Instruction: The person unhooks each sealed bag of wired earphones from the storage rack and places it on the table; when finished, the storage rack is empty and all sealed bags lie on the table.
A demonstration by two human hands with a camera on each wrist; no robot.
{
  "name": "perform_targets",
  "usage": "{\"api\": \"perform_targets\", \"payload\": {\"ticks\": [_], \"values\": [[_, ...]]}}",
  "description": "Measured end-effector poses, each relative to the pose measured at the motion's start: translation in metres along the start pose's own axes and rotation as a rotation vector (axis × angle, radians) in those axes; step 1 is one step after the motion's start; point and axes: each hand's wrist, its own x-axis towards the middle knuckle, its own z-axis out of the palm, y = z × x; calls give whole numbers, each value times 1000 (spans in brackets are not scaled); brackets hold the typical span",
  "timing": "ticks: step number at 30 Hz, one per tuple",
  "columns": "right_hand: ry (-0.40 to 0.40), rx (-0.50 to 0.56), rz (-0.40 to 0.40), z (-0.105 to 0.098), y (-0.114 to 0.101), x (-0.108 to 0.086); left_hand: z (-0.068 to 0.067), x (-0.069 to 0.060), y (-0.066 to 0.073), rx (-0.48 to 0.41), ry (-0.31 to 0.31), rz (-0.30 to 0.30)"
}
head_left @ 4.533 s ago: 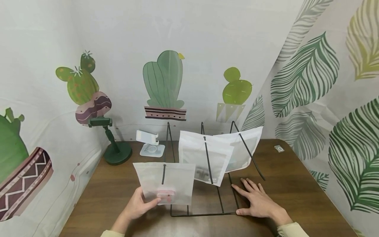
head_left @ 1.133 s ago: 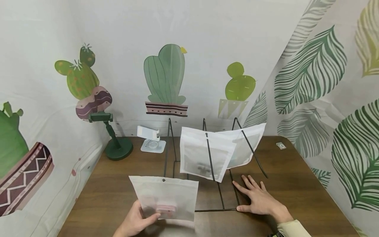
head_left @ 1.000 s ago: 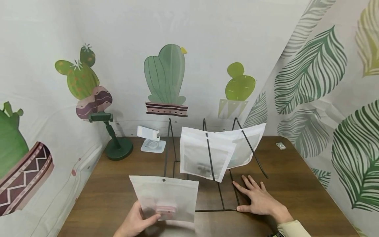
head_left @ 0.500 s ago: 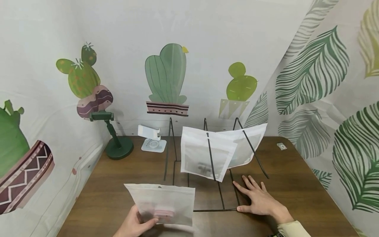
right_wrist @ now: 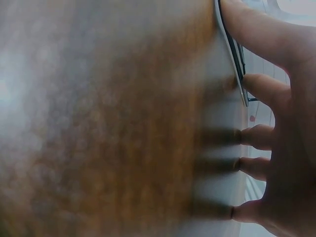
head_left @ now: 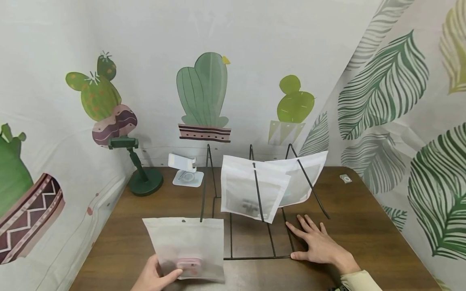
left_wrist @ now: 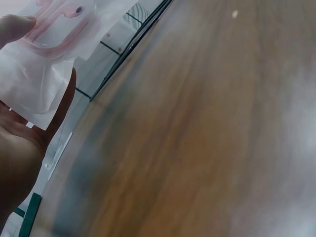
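Note:
My left hand [head_left: 154, 275] pinches the lower left side of a frosted zip bag [head_left: 189, 234], thumb in front and fingers behind. Through the film shows a pink item [head_left: 189, 264]; its kind is unclear, and in the left wrist view its pink outline [left_wrist: 59, 49] looks curved. The bag's hanging hole lies just left of the tip of the rack's left hook [head_left: 202, 202], off it. Fingers spread, my right hand [head_left: 320, 246] rests at the front right of the black wire rack [head_left: 255, 258], thumb and index finger touching its base.
Two more frosted bags hang on the rack: one [head_left: 247, 190] on the middle hook, another [head_left: 306, 178] on the right hook. Behind stand a dark green phone stand [head_left: 145, 182] and a pale blue stand [head_left: 187, 178]. A small white piece [head_left: 346, 178] lies at the far right.
The left bag hung on the left hook at first. My left hand has drawn it off toward me, then moved it left and slightly up. My right hand stays on the rack base.

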Motion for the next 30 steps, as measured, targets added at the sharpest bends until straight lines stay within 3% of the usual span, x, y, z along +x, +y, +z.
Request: {"api": "perform_targets", "payload": {"ticks": [2,9,12,17,24,30], "values": [[-3,5,1,0,0,0,-3,-1,0,18,11,-8],[-5,7,-2,1,1,1,-13,3,-4,88,36,69],[0,5,-5,1,2,0,-16,4,-8,116,58,71],[-3,11,-1,1,2,0,-20,8,-11,169,126,-37],[-6,8,4,2,2,0,-28,11,-16,266,210,-101],[-7,5,5,1,1,0,-32,13,-17,274,252,-160]]}}
